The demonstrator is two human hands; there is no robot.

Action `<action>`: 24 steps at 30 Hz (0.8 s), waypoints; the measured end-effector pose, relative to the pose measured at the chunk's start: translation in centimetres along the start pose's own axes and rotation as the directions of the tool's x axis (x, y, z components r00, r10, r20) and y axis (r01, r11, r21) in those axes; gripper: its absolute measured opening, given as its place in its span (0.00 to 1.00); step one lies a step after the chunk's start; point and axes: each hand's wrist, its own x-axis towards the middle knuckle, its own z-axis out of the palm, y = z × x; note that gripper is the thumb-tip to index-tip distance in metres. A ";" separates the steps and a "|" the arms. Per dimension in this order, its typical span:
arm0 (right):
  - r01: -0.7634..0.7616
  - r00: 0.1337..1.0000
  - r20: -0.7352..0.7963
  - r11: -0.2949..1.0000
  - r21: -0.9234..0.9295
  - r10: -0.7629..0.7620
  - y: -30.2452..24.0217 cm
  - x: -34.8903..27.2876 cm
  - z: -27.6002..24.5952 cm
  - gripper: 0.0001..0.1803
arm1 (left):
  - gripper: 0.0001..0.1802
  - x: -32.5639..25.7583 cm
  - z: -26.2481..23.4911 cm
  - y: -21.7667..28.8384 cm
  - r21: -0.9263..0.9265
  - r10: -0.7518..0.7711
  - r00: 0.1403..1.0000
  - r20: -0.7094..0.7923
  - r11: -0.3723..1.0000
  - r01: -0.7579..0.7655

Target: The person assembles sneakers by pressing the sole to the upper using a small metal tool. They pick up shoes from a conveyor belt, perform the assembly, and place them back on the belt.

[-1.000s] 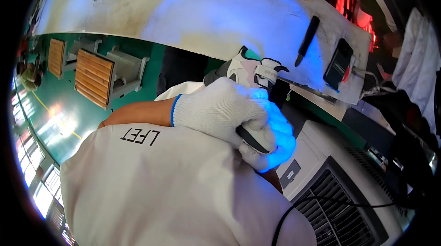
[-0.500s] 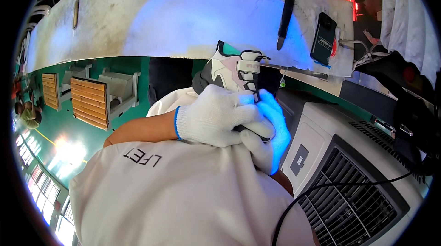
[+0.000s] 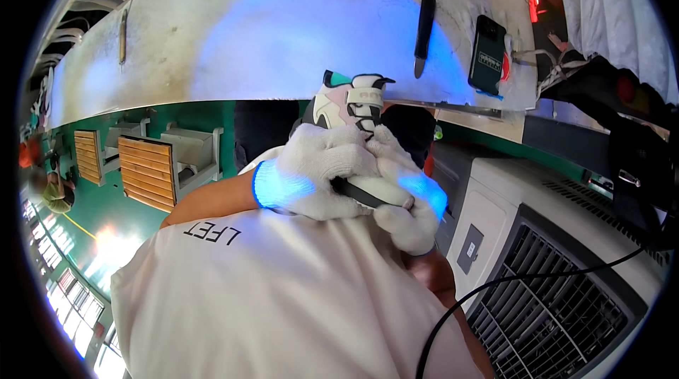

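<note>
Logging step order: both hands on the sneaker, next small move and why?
Probably tilt the sneaker toe-up toward the blue-lit bench. The left hand wraps its side, the right hand cups the heel, and the sole edge sits mostly hidden under the gloves.

Shoe before the table; phone on it.

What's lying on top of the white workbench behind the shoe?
On the workbench lie a dark-handled tool and a dark phone. The shoe hides a small patch of its front edge.
</note>
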 end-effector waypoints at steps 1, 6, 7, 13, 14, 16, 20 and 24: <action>0.027 0.999 0.020 1.000 0.011 -0.027 0.2 0.2 -0.4 0.25 | 0.23 0.1 -0.2 0.1 -0.015 -0.020 1.000 0.014 1.000 0.021; 0.154 0.988 0.037 0.986 -0.061 -0.152 1.0 1.5 -0.3 0.22 | 0.30 0.5 -0.8 0.0 -0.036 0.023 1.000 -0.016 0.999 -0.023; 0.151 0.988 0.061 0.981 -0.124 -0.145 0.2 1.9 -0.2 0.26 | 0.32 0.4 -1.3 0.2 -0.026 -0.016 0.999 0.036 1.000 0.017; 0.296 0.941 0.314 0.762 -0.575 -0.129 -2.6 5.2 1.0 0.44 | 0.30 -0.2 -1.7 -1.2 -0.122 0.041 0.995 -0.094 0.991 -0.052; 0.303 0.943 0.308 0.723 -0.621 -0.131 -3.0 5.4 1.2 0.43 | 0.29 -0.4 -1.8 -1.5 -0.149 0.044 0.994 -0.099 0.987 -0.059; 0.268 0.958 0.263 0.697 -0.665 -0.117 -3.7 5.7 2.4 0.41 | 0.29 -0.5 -3.0 -1.2 -0.201 -0.017 1.000 -0.016 0.979 0.013; 0.187 0.982 0.116 0.851 -0.491 -0.149 -1.8 5.7 2.9 0.38 | 0.34 -0.9 -5.4 -2.9 -0.199 0.171 0.959 -0.226 0.955 -0.218; 0.114 0.992 0.028 0.779 -0.616 -0.123 -2.9 7.4 4.2 0.33 | 0.38 -5.3 -3.5 -3.7 -0.125 -0.188 0.905 -0.382 0.981 0.151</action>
